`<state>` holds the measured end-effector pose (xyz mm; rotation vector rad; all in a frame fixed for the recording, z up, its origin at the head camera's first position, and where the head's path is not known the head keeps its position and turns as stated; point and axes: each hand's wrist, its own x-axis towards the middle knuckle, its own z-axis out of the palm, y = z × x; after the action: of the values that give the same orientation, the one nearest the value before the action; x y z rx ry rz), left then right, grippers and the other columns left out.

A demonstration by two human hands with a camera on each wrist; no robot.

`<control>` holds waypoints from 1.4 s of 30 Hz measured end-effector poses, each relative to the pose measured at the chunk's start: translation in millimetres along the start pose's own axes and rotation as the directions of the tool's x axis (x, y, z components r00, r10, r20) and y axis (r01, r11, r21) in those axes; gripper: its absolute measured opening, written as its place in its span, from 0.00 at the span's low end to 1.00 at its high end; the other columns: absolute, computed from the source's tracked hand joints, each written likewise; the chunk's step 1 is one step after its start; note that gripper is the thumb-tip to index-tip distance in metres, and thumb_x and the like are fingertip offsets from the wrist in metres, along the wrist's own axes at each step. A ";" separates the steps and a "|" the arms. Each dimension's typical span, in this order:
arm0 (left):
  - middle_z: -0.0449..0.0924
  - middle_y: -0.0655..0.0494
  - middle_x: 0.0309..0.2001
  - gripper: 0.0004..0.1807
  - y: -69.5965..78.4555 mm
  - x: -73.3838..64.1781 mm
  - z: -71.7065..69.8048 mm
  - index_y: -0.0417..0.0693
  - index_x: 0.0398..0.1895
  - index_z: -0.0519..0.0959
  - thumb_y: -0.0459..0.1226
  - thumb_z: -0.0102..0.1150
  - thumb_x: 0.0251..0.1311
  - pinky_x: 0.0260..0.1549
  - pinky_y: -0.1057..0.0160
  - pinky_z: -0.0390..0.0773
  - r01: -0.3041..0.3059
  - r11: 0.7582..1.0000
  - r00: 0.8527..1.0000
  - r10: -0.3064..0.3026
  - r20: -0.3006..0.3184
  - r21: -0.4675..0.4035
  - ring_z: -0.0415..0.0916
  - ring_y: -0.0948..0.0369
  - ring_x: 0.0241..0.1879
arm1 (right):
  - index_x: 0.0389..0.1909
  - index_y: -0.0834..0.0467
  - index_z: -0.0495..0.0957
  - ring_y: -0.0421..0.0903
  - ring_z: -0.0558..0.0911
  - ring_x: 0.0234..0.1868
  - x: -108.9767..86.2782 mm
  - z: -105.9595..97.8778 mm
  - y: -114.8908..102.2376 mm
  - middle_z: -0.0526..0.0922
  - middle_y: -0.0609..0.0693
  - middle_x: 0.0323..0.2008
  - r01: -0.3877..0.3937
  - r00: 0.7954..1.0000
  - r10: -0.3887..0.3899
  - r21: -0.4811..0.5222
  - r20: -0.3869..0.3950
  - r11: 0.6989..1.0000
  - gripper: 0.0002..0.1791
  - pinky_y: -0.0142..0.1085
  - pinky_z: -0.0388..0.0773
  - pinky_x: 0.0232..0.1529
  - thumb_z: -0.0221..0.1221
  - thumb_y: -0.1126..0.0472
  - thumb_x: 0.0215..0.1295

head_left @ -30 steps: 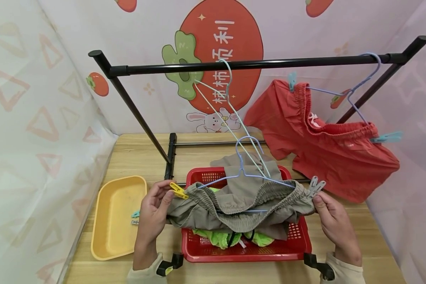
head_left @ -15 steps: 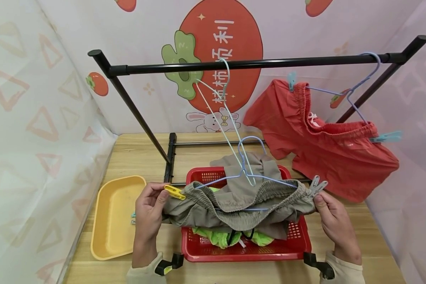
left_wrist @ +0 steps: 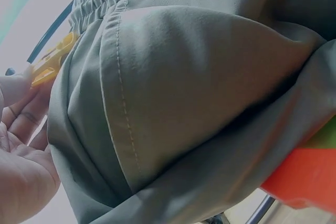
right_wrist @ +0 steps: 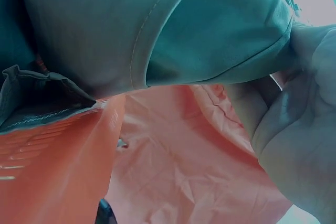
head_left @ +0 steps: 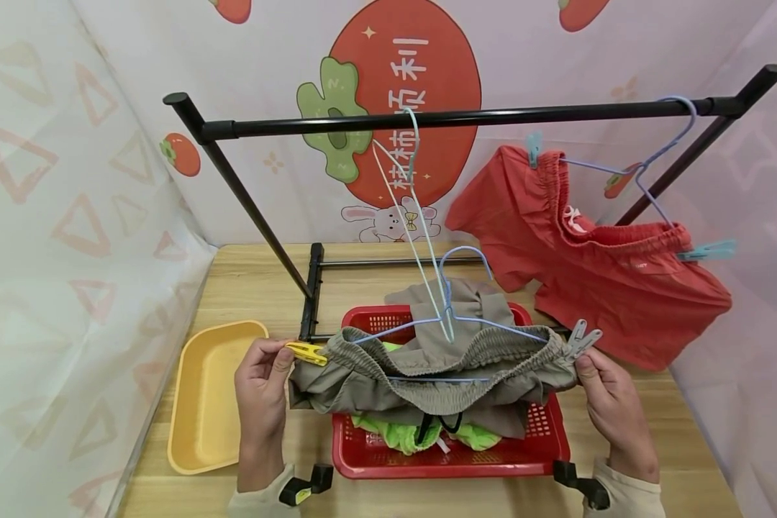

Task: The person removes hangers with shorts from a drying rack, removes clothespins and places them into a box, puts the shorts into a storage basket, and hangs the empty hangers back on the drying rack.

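Note:
Olive-grey shorts with an elastic waistband are spread on a blue hanger above a red basket. At their left end my left hand pinches the tail of a yellow clothespin, whose front is on the waistband; the left wrist view shows the same clothespin. My right hand pinches the shorts' cloth at the right end, just under a grey clothespin on the waistband. The right wrist view shows the right hand gripping the cloth, its fingertips partly hidden behind it.
A black rack crosses behind, with a pale green hanger hanging from it. Red shorts hang at right on another hanger. The red basket holds more grey cloth and bright green cloth. A yellow tray stands at left.
My left hand has moved left with the yellow clothespin, stretching the waistband wider. The blue hanger's hook has shifted slightly right. The pale green hanger has swung. My right hand has hardly moved.

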<state>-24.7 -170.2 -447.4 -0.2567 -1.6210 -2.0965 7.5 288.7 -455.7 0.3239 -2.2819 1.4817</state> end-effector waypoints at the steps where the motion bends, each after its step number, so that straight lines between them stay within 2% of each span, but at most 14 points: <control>1: 0.85 0.46 0.40 0.09 0.7 0.2 -0.4 0.16 0.39 0.74 0.22 0.59 0.68 0.43 0.68 0.81 0.000 1.000 1.000 -0.001 -0.011 -0.008 0.82 0.61 0.41 | 0.31 0.67 0.72 0.39 0.66 0.25 0.0 0.2 0.2 0.67 0.49 0.23 -0.003 1.000 0.003 -0.002 -0.002 1.000 0.14 0.33 0.60 0.24 0.44 0.83 0.73; 4: 0.85 0.44 0.40 0.08 2.3 1.7 -3.8 0.16 0.39 0.74 0.21 0.58 0.68 0.43 0.67 0.82 -0.016 0.999 0.999 0.015 -0.042 -0.033 0.83 0.60 0.41 | 0.30 0.67 0.72 0.39 0.65 0.24 -0.7 0.0 3.1 0.66 0.49 0.22 0.009 1.000 -0.009 -0.002 -0.005 1.000 0.15 0.33 0.59 0.23 0.44 0.83 0.73; 7: 0.85 0.48 0.41 0.08 2.2 3.0 -11.8 0.15 0.40 0.73 0.20 0.57 0.69 0.43 0.67 0.82 -0.042 0.999 0.997 0.042 -0.061 -0.003 0.83 0.61 0.41 | 0.30 0.67 0.71 0.39 0.64 0.23 -1.6 -0.7 6.4 0.65 0.49 0.22 0.033 0.999 -0.033 0.003 -0.003 0.999 0.15 0.33 0.58 0.23 0.43 0.84 0.73; 11: 0.83 0.48 0.42 0.09 0.6 2.4 -24.8 0.13 0.46 0.71 0.18 0.54 0.68 0.43 0.68 0.82 -0.054 0.990 0.997 0.062 -0.056 0.134 0.83 0.61 0.40 | 0.32 0.68 0.72 0.39 0.66 0.25 -0.6 -1.5 4.1 0.67 0.50 0.23 0.049 0.999 -0.049 -0.004 0.017 0.999 0.14 0.31 0.60 0.24 0.43 0.83 0.74; 15: 0.80 0.47 0.44 0.13 1.3 -1.4 -36.5 0.16 0.54 0.71 0.19 0.53 0.70 0.42 0.71 0.82 -0.017 0.941 0.997 0.041 -0.063 0.339 0.83 0.63 0.41 | 0.32 0.65 0.72 0.39 0.67 0.26 1.3 -2.3 -0.2 0.67 0.49 0.24 0.034 0.999 -0.032 -0.044 0.044 0.998 0.14 0.31 0.62 0.26 0.43 0.81 0.76; 20: 0.79 0.51 0.45 0.16 5.0 -6.7 -56.7 0.25 0.58 0.74 0.25 0.59 0.70 0.42 0.76 0.79 0.082 0.802 0.991 -0.004 -0.132 0.592 0.81 0.69 0.42 | 0.31 0.65 0.71 0.40 0.66 0.26 1.0 -2.0 -1.7 0.66 0.51 0.24 0.015 0.999 -0.013 -0.045 0.050 0.999 0.15 0.31 0.61 0.27 0.43 0.80 0.76; 23: 0.79 0.51 0.44 0.18 5.3 -9.8 -72.7 0.29 0.60 0.76 0.28 0.61 0.70 0.40 0.80 0.76 0.124 0.669 0.987 -0.009 -0.159 0.733 0.79 0.70 0.41 | 0.32 0.66 0.72 0.40 0.68 0.27 0.3 -1.6 0.4 0.68 0.51 0.25 0.028 0.999 -0.027 -0.032 0.041 0.999 0.14 0.30 0.62 0.28 0.43 0.81 0.76; 27: 0.78 0.44 0.41 0.18 3.2 -14.4 -92.0 0.30 0.57 0.76 0.31 0.63 0.68 0.36 0.85 0.68 0.129 0.486 0.989 -0.003 -0.146 0.864 0.82 0.55 0.38 | 0.33 0.69 0.73 0.40 0.69 0.29 -0.5 -0.4 4.7 0.70 0.49 0.26 0.052 0.999 -0.052 0.002 0.013 0.999 0.14 0.29 0.62 0.29 0.43 0.83 0.73; 31: 0.77 0.39 0.39 0.17 -0.4 -18.6 -106.1 0.29 0.54 0.77 0.32 0.65 0.66 0.34 0.78 0.69 0.154 0.365 0.988 -0.041 -0.149 0.918 0.80 0.43 0.37 | 0.34 0.70 0.74 0.39 0.70 0.31 -1.4 -0.3 6.0 0.71 0.49 0.27 0.049 0.999 -0.049 0.012 -0.002 0.999 0.14 0.29 0.63 0.30 0.43 0.84 0.72; 34: 0.76 0.37 0.41 0.19 -3.7 -21.5 -113.8 0.29 0.55 0.76 0.34 0.64 0.67 0.39 0.57 0.75 0.225 0.310 0.972 -0.140 -0.190 0.924 0.79 0.41 0.41 | 0.34 0.69 0.74 0.39 0.70 0.31 -1.3 -1.0 3.9 0.72 0.48 0.28 0.035 0.999 -0.035 -0.011 0.011 0.999 0.14 0.29 0.64 0.31 0.43 0.83 0.73; 36: 0.74 0.35 0.45 0.22 -4.7 -23.3 -117.6 0.30 0.57 0.74 0.37 0.63 0.69 0.42 0.44 0.74 0.274 0.274 0.950 -0.230 -0.213 0.922 0.77 0.39 0.45 | 0.35 0.68 0.74 0.38 0.71 0.31 -1.1 -1.5 1.8 0.72 0.48 0.28 0.029 0.999 -0.029 -0.030 0.022 0.999 0.14 0.29 0.64 0.31 0.44 0.82 0.74; 38: 0.73 0.33 0.49 0.25 -6.3 -24.3 -119.4 0.30 0.60 0.72 0.40 0.63 0.70 0.45 0.38 0.74 0.300 0.248 0.929 -0.295 -0.223 0.921 0.75 0.37 0.49 | 0.35 0.67 0.74 0.39 0.70 0.31 -0.7 -1.7 -0.3 0.72 0.47 0.28 0.029 0.999 -0.028 -0.034 0.026 0.999 0.14 0.29 0.64 0.31 0.44 0.82 0.74; 40: 0.72 0.32 0.52 0.27 -7.1 -24.4 -118.4 0.31 0.62 0.71 0.43 0.63 0.71 0.47 0.37 0.73 0.299 0.238 0.921 -0.325 -0.214 0.924 0.74 0.37 0.51 | 0.35 0.67 0.74 0.38 0.70 0.31 -0.4 -2.0 -1.5 0.72 0.47 0.28 0.035 0.999 -0.034 -0.040 0.030 0.999 0.13 0.29 0.64 0.31 0.44 0.81 0.75; 42: 0.73 0.32 0.53 0.27 -8.0 -23.3 -114.3 0.32 0.62 0.72 0.43 0.64 0.70 0.46 0.38 0.74 0.270 0.263 0.934 -0.306 -0.186 0.926 0.74 0.37 0.51 | 0.36 0.68 0.75 0.38 0.71 0.32 -0.2 -2.3 -2.0 0.73 0.47 0.29 0.039 0.999 -0.037 -0.044 0.033 0.998 0.13 0.28 0.65 0.32 0.44 0.81 0.75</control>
<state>7.5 -271.3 -496.4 0.4702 -2.7685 -0.9085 8.9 289.9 -453.4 0.3786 -2.3170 1.4143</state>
